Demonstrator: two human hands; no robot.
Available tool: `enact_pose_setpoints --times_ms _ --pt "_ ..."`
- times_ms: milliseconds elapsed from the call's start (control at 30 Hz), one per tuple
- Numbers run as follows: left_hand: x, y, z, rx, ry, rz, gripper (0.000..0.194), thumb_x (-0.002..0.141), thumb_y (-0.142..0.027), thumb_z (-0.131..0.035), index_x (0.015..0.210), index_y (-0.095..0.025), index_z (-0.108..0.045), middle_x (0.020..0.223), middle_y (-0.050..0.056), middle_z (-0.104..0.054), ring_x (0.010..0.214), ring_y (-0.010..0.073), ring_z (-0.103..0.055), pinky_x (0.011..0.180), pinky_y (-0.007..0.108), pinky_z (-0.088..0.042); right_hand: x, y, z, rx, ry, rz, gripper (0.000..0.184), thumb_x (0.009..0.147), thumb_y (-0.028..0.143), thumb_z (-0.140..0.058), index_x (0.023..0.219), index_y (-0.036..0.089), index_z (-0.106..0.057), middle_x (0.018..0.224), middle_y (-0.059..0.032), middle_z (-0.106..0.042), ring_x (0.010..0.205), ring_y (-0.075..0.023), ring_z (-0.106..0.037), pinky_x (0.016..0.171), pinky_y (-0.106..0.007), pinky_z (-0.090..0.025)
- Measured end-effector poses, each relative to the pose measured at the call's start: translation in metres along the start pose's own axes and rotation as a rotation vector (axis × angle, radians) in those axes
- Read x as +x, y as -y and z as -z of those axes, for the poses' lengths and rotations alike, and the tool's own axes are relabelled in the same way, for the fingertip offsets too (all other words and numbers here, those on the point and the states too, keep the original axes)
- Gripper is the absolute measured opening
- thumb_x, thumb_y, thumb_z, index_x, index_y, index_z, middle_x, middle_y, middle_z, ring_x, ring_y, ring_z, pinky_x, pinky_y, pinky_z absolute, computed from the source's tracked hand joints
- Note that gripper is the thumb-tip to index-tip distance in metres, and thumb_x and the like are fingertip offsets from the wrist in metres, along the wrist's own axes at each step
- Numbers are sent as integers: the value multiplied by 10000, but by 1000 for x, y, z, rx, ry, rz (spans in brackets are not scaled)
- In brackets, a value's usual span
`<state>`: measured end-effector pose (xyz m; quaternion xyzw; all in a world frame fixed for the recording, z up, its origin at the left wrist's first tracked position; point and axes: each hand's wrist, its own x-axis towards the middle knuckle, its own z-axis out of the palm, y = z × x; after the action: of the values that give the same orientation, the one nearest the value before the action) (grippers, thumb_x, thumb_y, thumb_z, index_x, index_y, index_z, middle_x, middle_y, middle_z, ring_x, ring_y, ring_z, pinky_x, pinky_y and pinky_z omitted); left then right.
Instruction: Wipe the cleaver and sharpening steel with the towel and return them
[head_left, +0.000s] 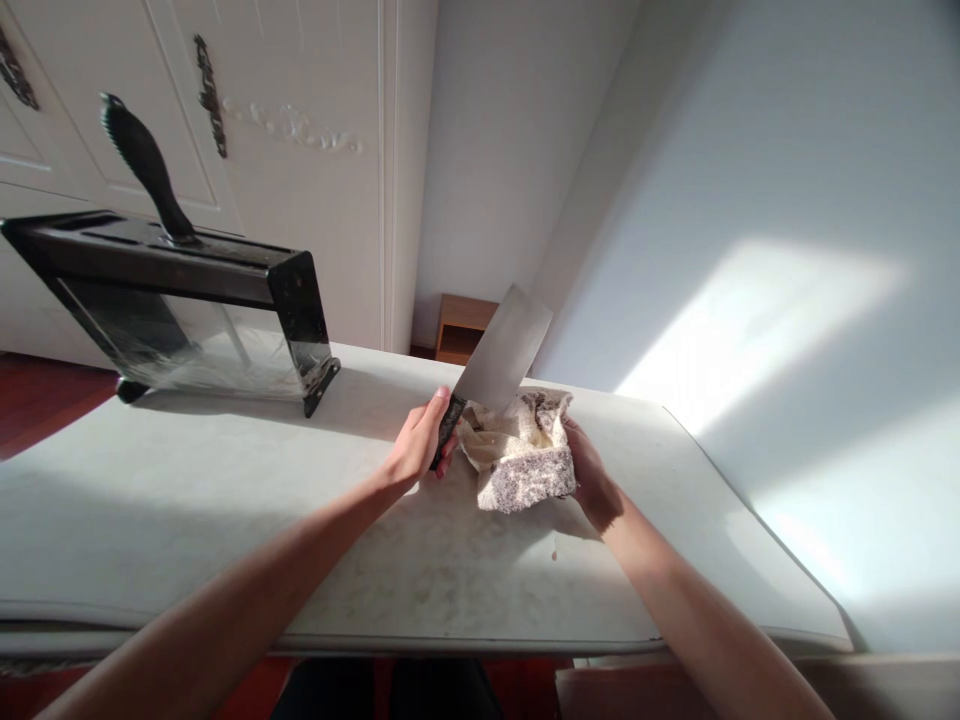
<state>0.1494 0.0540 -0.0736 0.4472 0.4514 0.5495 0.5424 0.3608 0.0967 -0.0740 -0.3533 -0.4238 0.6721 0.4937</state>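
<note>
My left hand (421,437) is closed around the black handle of a cleaver (504,352). Its broad metal blade tilts up and away to the right, above the table. In my right hand (589,465) is a crumpled cloth (525,478), cream with grey-brown speckled patches, gripped at its right side. The cloth sits just below the blade's lower edge; whether the two touch I cannot tell. Most fingers of my right hand are hidden behind the cloth.
A black-framed knife block (292,275) with clear sides stands at the table's back left, a black handle (146,165) rising from its top. The white table (360,560) has a small crumb near its front. A wall borders the right; white cabinets (315,200) stand behind.
</note>
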Motion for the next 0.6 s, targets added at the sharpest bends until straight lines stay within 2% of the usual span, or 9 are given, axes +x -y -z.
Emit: enact_pose_setpoints --times_ms 167,267,367,467,600 --pt "-1 2 -2 43 -49 -19 487 881 -649 -377 737 -191 -456 430 -66 -394 284 101 -361 302 225 -297 -13 8 -9 -72 -18 97 173 728 321 -733 874 237 -693 768 -20 -697 679 -226 -657 659 -398 -562" --pt "-4 1 -2 172 -81 -89 442 893 -609 -399 718 -202 -403 462 -67 -403 314 92 -379 344 218 -307 -15 10 -12 -48 -51 94 183 697 312 -741 862 245 -694 775 -21 -700 718 -248 -666 704 -428 -567" --pt "-7 -3 1 426 -151 -211 417 901 -573 -422 723 -196 -416 519 -48 -456 406 97 -439 438 220 -334 -9 9 -6 -5 -108 70 189 657 299 -738 828 234 -690 763 -26 -705 702 -260 -663 696 -439 -567" --pt "-9 -5 4 785 -227 -342 360 909 -539 -449 850 -192 -522 661 -5 -593 583 141 -555 563 240 -356 -2 8 3 42 -162 48 168 649 271 -708 805 220 -667 743 -40 -703 715 -272 -671 671 -434 -565" --pt "-8 -2 6 1144 -216 -382 333 938 -515 -429 1040 -220 -545 844 25 -695 734 201 -646 613 265 -346 -4 6 2 59 -172 88 212 590 189 -706 792 227 -652 761 -22 -707 747 -251 -678 704 -416 -572"
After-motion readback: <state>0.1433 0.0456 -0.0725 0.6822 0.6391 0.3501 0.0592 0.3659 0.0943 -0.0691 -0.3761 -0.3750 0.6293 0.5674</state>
